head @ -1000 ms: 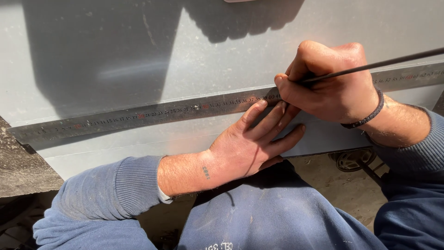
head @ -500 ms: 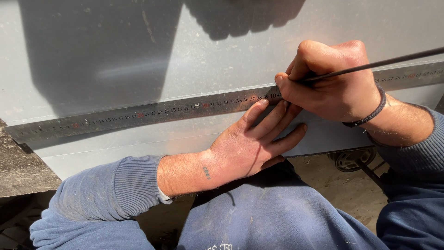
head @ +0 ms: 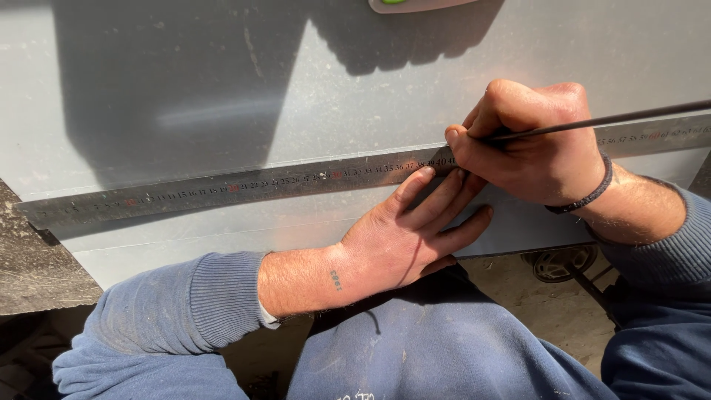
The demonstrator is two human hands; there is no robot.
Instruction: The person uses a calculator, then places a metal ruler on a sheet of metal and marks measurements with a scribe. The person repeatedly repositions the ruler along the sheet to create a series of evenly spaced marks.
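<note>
A long steel ruler (head: pixel 222 189) lies flat on a grey sheet (head: pixel 185 96), its long axis running from the left edge, where its end sits low over a dark slab (head: pixel 29 274), up to the right edge behind the right hand, so it slants gently upward to the right; its printed scale, black marks with some red ones, faces up. The sheet is pale, smooth and sunlit, crossed by a broad shadow, with its near edge running parallel to the ruler. At the top edge a small pale object with a green spot (head: pixel 415 4) is cut off by the frame. The left hand (head: pixel 411 233) comes in from the lower left in a blue ribbed sleeve (head: pixel 185 307), palm down on the sheet, fingers spread flat and pointing up and right, their tips pressing the ruler's lower edge; its grip is open, holding nothing. Just right of it, touching its fingertips, the right hand (head: pixel 529 144) is curled into a fist-like grip pinching a thin dark rod (head: pixel 629 118), whose point meets the ruler's upper edge at the thumb and whose shaft runs off to the right edge, nearly along the ruler. A dark band (head: pixel 592 194) circles that wrist. Below, blue cloth (head: pixel 444 348) fills the foreground, and a small wheel (head: pixel 559 261) shows under the sheet.
</note>
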